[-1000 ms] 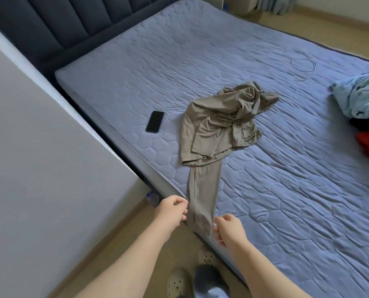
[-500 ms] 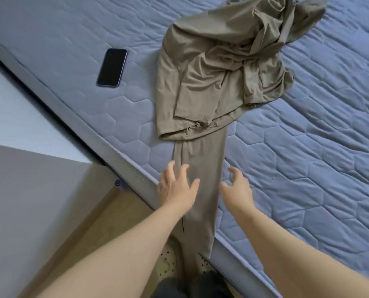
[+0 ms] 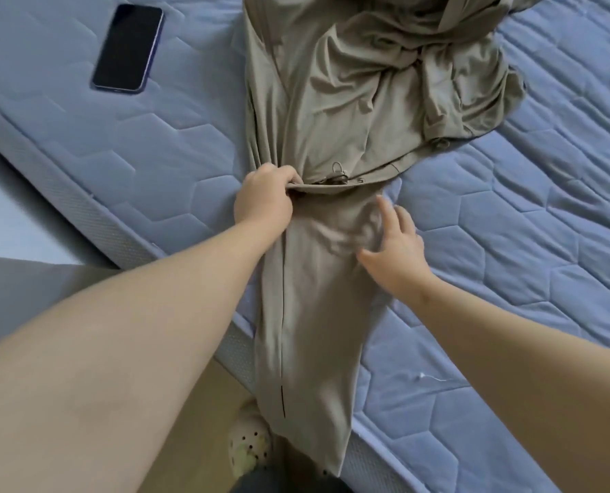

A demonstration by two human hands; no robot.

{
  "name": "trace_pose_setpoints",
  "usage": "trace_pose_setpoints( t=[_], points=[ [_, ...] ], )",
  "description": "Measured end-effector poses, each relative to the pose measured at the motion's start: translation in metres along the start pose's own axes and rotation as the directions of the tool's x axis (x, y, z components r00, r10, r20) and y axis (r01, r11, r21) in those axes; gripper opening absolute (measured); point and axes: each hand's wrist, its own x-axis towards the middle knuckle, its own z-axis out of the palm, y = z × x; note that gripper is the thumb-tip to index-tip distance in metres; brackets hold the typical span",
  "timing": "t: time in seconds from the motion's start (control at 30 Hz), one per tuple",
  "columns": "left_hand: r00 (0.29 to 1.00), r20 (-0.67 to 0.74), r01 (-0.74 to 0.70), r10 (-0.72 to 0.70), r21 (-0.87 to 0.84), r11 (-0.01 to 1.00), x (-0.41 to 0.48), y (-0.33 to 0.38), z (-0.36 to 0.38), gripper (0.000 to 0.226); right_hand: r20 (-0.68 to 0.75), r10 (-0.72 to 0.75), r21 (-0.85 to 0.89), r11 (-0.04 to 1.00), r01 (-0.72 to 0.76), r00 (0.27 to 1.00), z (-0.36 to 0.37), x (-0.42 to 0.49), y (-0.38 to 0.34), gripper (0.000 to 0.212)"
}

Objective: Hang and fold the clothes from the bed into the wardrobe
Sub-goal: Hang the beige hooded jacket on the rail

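A khaki garment lies crumpled on the blue quilted mattress. One long flat part of it runs toward me and hangs over the bed's near edge. My left hand grips the garment's folded hem at its left side, close to the drawstring toggle. My right hand rests with spread, straight fingers on the long flat part, just below that hem.
A black phone lies face up on the mattress, left of the garment. Below the bed edge are the wooden floor and my light perforated shoe. A pale panel stands at the left.
I have leaned closer over the bed. Both hands moved up along the long part; my left hand closed on the hem and my right hand came down flat on the cloth.
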Motion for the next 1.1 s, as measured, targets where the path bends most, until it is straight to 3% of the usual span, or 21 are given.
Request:
trace_pose_setpoints(
  t=[0.07, 0.13, 0.2, 0.27, 0.33, 0.43, 0.47, 0.5, 0.53, 0.57, 0.63, 0.7, 0.73, 0.77, 0.8, 0.83, 0.87, 0.9, 0.93, 1.03, 1.1],
  points=[
    [0.996, 0.066, -0.063, 0.065, -0.036, 0.997, -0.007, -0.001, -0.01, 0.039, -0.125, -0.048, -0.104, 0.994, 0.035, 0.991, -0.011, -0.002, -0.008, 0.082],
    [0.956, 0.186, -0.208, 0.227, -0.12, 0.971, -0.024, -0.003, -0.021, 0.03, -0.208, -0.137, -0.298, 0.952, 0.071, 0.968, -0.023, 0.003, -0.021, 0.081],
    [0.862, 0.331, -0.322, 0.383, -0.224, 0.92, -0.05, -0.007, -0.029, 0.023, -0.199, -0.239, -0.446, 0.886, 0.13, 0.95, -0.034, 0.011, -0.033, 0.067],
    [0.79, 0.442, -0.337, 0.425, -0.266, 0.903, -0.072, -0.013, -0.039, 0.017, -0.072, -0.32, -0.546, 0.805, 0.231, 0.945, -0.04, 0.013, -0.037, 0.048],
    [0.742, 0.58, -0.229, 0.335, -0.25, 0.941, -0.086, -0.025, -0.049, 0.015, 0.089, -0.267, -0.469, 0.839, 0.277, 0.96, -0.033, 0.0, -0.031, 0.028],
    [0.536, 0.824, 0.157, 0.182, -0.309, 0.938, -0.101, -0.043, -0.068, 0.018, 0.23, -0.049, -0.201, 0.975, 0.097, 0.972, -0.014, -0.044, -0.024, 0.016],
    [0.533, 0.832, 0.285, 0.151, -0.345, 0.894, -0.105, -0.043, -0.07, 0.018, 0.3, -0.004, -0.142, 0.989, 0.049, 0.954, -0.006, -0.061, -0.022, 0.019],
    [0.602, 0.794, 0.403, 0.087, -0.397, 0.824, -0.109, -0.041, -0.068, 0.02, 0.38, 0.019, -0.114, 0.993, 0.026, 0.925, 0.003, -0.076, -0.02, 0.019],
    [0.721, 0.693, 0.461, -0.028, -0.448, 0.766, -0.11, -0.038, -0.064, 0.023, 0.471, 0.041, -0.095, 0.995, 0.004, 0.881, 0.009, -0.089, -0.021, 0.019],
    [0.825, 0.538, 0.451, -0.173, -0.442, 0.775, -0.109, -0.035, -0.058, 0.024, 0.581, 0.06, -0.07, 0.997, -0.023, 0.812, 0.014, -0.1, -0.022, 0.018],
    [0.919, 0.283, 0.336, -0.277, -0.189, 0.923, -0.104, -0.016, -0.055, 0.039, 0.792, 0.054, -0.01, 0.997, -0.076, 0.608, 0.016, -0.115, -0.027, 0.017],
    [0.923, 0.314, 0.27, -0.224, -0.112, 0.956, -0.097, 0.0, -0.05, 0.064, 0.885, 0.063, 0.018, 0.986, -0.168, 0.461, 0.006, -0.115, -0.032, 0.012],
    [0.895, 0.392, 0.296, -0.215, -0.158, 0.942, -0.093, 0.007, -0.049, 0.076, 0.868, 0.049, 0.093, 0.961, -0.26, 0.494, 0.001, -0.11, -0.033, 0.01],
    [0.859, 0.463, 0.346, -0.221, -0.205, 0.916, -0.089, 0.012, -0.045, 0.086, 0.78, 0.035, 0.233, 0.91, -0.342, 0.624, -0.005, -0.103, -0.032, 0.01],
    [0.826, 0.517, 0.376, -0.224, -0.209, 0.903, -0.087, 0.016, -0.04, 0.093, 0.588, 0.074, 0.377, 0.856, -0.354, 0.806, -0.01, -0.095, -0.031, 0.011],
    [0.806, 0.548, 0.372, -0.223, -0.175, 0.912, -0.086, 0.019, -0.036, 0.095, 0.283, 0.169, 0.454, 0.843, -0.287, 0.944, -0.015, -0.086, -0.028, 0.013],
    [0.803, 0.557, 0.335, -0.212, -0.128, 0.933, -0.086, 0.022, -0.033, 0.092, -0.026, 0.253, 0.421, 0.88, -0.219, 0.967, -0.023, -0.074, -0.028, 0.018],
    [0.814, 0.549, 0.286, -0.188, -0.097, 0.953, -0.087, 0.023, -0.03, 0.085, -0.22, 0.301, 0.339, 0.916, -0.217, 0.928, -0.029, -0.063, -0.028, 0.031],
    [0.836, 0.529, 0.232, -0.146, -0.099, 0.968, -0.089, 0.025, -0.031, 0.074, -0.289, 0.318, 0.293, 0.927, -0.233, 0.903, -0.037, -0.053, -0.03, 0.05],
    [0.779, 0.626, 0.168, 0.002, -0.212, 0.963, -0.104, 0.027, -0.035, 0.038, -0.192, 0.333, 0.445, 0.868, -0.221, 0.923, -0.055, -0.026, -0.032, 0.091],
    [0.664, 0.742, 0.178, 0.095, -0.28, 0.943, -0.122, 0.024, -0.04, 0.028, -0.114, 0.269, 0.507, 0.844, -0.177, 0.957, -0.053, -0.018, -0.025, 0.092]
  ],
)
